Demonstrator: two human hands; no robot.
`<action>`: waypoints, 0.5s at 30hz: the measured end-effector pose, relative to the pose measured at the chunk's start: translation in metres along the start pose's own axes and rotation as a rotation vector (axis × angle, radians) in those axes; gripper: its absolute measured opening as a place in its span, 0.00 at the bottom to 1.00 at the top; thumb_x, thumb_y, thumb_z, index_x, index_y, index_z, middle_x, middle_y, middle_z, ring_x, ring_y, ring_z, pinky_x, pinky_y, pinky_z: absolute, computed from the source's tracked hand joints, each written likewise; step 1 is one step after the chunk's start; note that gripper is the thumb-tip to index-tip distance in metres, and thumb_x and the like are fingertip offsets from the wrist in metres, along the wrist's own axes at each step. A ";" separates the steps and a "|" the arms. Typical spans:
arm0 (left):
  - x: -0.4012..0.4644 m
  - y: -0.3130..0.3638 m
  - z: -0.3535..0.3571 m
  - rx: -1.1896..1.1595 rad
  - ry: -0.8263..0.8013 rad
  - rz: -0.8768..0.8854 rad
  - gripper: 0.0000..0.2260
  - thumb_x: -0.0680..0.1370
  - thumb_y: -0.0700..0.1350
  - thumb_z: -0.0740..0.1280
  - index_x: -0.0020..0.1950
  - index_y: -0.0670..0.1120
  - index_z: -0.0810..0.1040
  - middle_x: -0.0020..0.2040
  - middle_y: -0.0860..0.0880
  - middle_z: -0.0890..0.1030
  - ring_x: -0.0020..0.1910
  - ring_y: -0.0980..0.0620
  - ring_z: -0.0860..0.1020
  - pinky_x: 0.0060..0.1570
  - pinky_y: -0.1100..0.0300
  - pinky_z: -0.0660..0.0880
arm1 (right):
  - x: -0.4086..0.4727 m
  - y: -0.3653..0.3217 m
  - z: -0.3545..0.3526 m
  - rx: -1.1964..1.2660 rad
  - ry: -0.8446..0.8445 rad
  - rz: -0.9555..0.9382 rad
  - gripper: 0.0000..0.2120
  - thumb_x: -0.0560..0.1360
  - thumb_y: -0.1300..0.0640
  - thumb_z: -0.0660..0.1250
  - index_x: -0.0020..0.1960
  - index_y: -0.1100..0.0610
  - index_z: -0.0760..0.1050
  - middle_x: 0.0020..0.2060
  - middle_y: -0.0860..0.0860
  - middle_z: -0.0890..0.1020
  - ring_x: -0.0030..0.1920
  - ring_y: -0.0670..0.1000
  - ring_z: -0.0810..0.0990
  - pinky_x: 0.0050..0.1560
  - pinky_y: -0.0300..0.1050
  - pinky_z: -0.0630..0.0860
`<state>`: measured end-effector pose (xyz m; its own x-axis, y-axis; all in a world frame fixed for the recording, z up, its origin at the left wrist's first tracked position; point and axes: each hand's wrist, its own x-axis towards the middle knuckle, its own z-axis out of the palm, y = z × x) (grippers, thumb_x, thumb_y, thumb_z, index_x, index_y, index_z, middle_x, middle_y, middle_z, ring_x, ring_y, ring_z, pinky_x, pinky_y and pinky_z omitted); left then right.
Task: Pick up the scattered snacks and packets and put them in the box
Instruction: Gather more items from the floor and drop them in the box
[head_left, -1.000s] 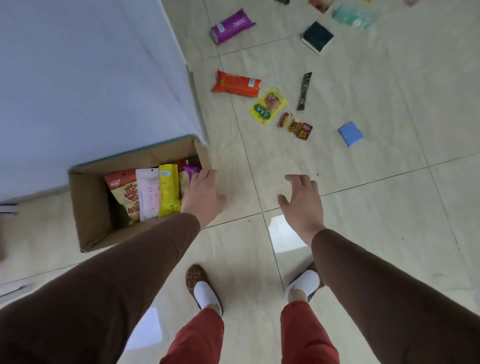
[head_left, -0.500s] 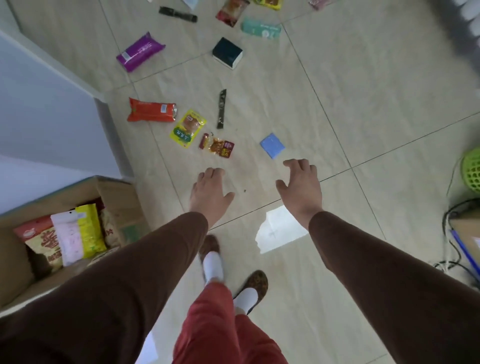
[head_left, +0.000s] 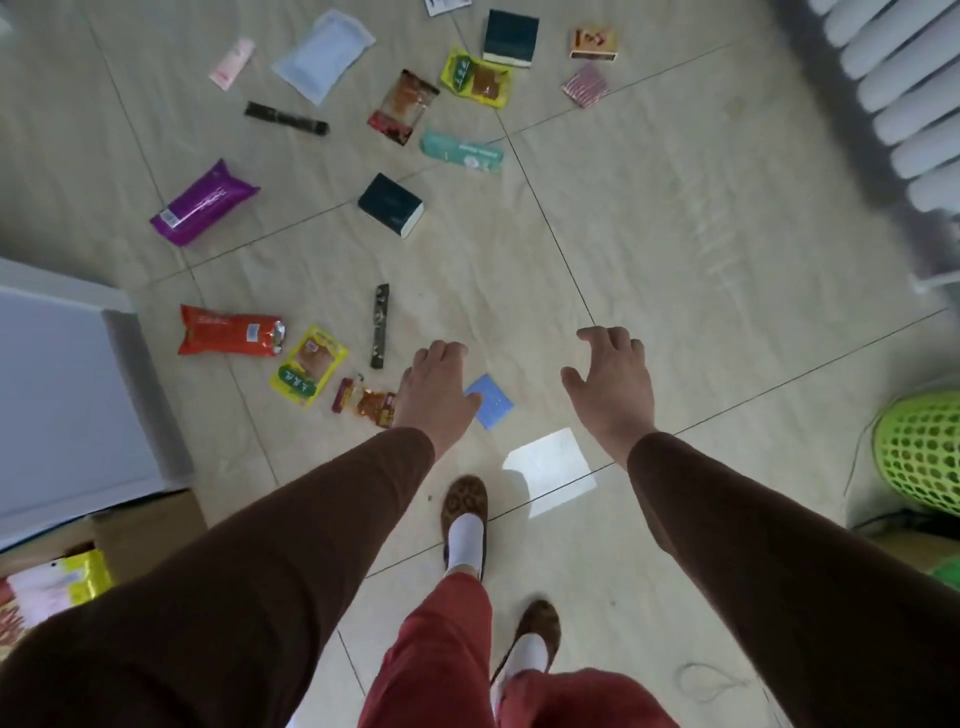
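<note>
Several snacks and packets lie scattered on the tiled floor. My left hand (head_left: 436, 392) hovers open, palm down, overlapping a small blue packet (head_left: 491, 402) and a red-brown snack packet (head_left: 370, 405). My right hand (head_left: 610, 387) is open and empty to the right of them. Further left lie a yellow-green packet (head_left: 307, 372), an orange-red packet (head_left: 228, 338) and a dark stick (head_left: 380, 325). A purple packet (head_left: 202, 203) and a dark box (head_left: 390, 204) lie beyond. The cardboard box (head_left: 150, 535) sits at the lower left, with packets (head_left: 57, 587) inside, partly hidden by my sleeve.
A white cabinet (head_left: 62, 395) stands at the left beside the box. A green mesh basket (head_left: 922, 452) is at the right edge, with a white radiator (head_left: 904, 93) at the top right. More packets lie at the top, among them a teal packet (head_left: 462, 151). My feet (head_left: 465, 519) are below.
The view has swung away from the box toward the scattered packets. Both hands have moved forward over the floor, and the left hand now overlaps the blue packet.
</note>
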<state>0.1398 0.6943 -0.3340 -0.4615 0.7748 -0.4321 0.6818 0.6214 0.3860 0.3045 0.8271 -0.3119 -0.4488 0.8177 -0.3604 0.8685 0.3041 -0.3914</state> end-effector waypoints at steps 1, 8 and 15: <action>0.017 0.009 -0.005 0.003 0.003 0.000 0.22 0.75 0.49 0.69 0.67 0.45 0.70 0.62 0.46 0.73 0.63 0.44 0.71 0.62 0.48 0.70 | 0.016 0.003 -0.008 -0.002 -0.003 0.002 0.23 0.75 0.57 0.67 0.70 0.55 0.71 0.63 0.53 0.74 0.63 0.56 0.69 0.60 0.50 0.72; 0.135 0.076 -0.029 0.007 -0.005 -0.016 0.23 0.77 0.50 0.68 0.70 0.46 0.68 0.65 0.48 0.72 0.65 0.46 0.69 0.64 0.51 0.69 | 0.134 0.035 -0.061 -0.005 -0.028 -0.013 0.25 0.75 0.57 0.68 0.72 0.56 0.68 0.65 0.54 0.74 0.64 0.57 0.70 0.62 0.51 0.72; 0.251 0.150 -0.044 -0.023 0.033 -0.088 0.24 0.77 0.50 0.69 0.71 0.46 0.68 0.65 0.47 0.72 0.64 0.47 0.70 0.63 0.52 0.70 | 0.273 0.067 -0.114 -0.008 -0.082 -0.085 0.26 0.75 0.58 0.68 0.72 0.57 0.68 0.64 0.54 0.74 0.63 0.57 0.70 0.61 0.51 0.72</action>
<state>0.1009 0.9873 -0.3487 -0.5380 0.7203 -0.4379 0.6250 0.6894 0.3662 0.2642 1.1258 -0.3402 -0.5362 0.7464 -0.3942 0.8282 0.3748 -0.4167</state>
